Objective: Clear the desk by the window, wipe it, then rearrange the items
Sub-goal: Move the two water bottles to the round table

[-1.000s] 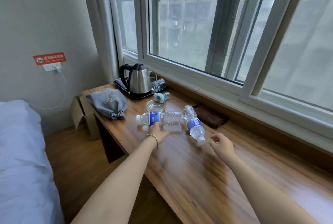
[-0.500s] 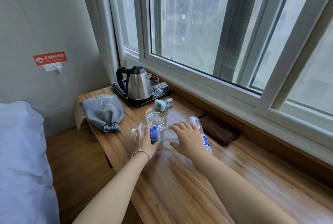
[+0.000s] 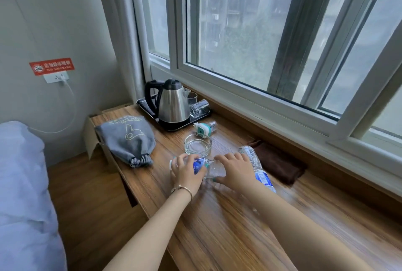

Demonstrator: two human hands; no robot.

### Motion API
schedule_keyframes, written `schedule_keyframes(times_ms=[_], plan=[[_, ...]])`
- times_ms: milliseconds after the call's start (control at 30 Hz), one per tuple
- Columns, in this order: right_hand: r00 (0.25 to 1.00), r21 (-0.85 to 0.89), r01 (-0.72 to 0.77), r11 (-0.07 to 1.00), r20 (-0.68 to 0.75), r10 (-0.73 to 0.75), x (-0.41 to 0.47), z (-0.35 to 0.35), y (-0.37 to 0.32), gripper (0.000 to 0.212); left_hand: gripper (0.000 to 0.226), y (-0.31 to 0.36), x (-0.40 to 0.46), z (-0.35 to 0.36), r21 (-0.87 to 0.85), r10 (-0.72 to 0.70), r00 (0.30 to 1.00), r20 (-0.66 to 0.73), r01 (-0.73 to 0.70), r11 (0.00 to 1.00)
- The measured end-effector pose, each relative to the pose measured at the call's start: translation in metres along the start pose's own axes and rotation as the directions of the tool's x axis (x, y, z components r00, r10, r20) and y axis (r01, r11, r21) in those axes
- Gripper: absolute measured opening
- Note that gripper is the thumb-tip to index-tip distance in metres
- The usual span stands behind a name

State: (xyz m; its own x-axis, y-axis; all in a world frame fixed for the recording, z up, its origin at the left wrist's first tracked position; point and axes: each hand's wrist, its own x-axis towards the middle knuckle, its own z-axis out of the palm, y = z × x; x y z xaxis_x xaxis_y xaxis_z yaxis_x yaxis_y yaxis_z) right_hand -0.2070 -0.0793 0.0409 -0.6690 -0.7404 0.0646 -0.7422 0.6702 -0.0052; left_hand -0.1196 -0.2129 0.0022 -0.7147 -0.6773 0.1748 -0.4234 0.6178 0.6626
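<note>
We find the left hand (image 3: pixel 188 173) curled around one bottle (image 3: pixel 214 168) lying on the surface (image 3: pixel 228 227). The right hand (image 3: pixel 236 169) grips a second bottle (image 3: pixel 260 170), also lying flat, beside a brown cloth (image 3: pixel 278 163).

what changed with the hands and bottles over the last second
The right hand, which was hanging open near the second bottle, moved forward and left and now covers both bottles where they meet. The left hand closed over the first bottle at its blue label. Both bottles lie flat as before. The kettle, grey pouch, glass ashtray and brown cloth stayed put.
</note>
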Motion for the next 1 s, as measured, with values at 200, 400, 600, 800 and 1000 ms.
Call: schedule_keyframes(times_ms=[200, 400, 600, 800, 1000], plan=[[0.992, 0.101, -0.033, 0.994, -0.118, 0.045, -0.035, 0.013, -0.016, 0.063, 0.030, -0.009, 0.001, -0.003, -0.050, 0.106, 0.994, -0.026, -0.107, 0.993], [0.984, 0.306, -0.020, 0.952, -0.160, 0.073, -0.066, 0.018, -0.043, 0.052, 0.031, -0.014, -0.006, -0.005, -0.104, 0.096, 0.992, -0.080, -0.104, 0.989], [0.989, 0.313, -0.030, 0.949, -0.130, 0.074, -0.074, 0.010, -0.052, 0.042, 0.027, -0.007, -0.007, -0.010, -0.157, 0.022, 0.997, -0.080, -0.035, 0.987], [0.992, 0.302, -0.047, 0.952, -0.101, 0.081, -0.072, -0.025, -0.007, 0.038, 0.018, 0.000, -0.008, -0.011, -0.305, 0.044, 0.998, 0.032, -0.032, 0.952], [0.999, 0.017, 0.047, 0.999, -0.013, -0.047, -0.068, -0.047, 0.075, 0.051, 0.026, 0.005, -0.012, -0.007, -0.348, 0.302, 0.917, 0.260, -0.203, 0.915]])
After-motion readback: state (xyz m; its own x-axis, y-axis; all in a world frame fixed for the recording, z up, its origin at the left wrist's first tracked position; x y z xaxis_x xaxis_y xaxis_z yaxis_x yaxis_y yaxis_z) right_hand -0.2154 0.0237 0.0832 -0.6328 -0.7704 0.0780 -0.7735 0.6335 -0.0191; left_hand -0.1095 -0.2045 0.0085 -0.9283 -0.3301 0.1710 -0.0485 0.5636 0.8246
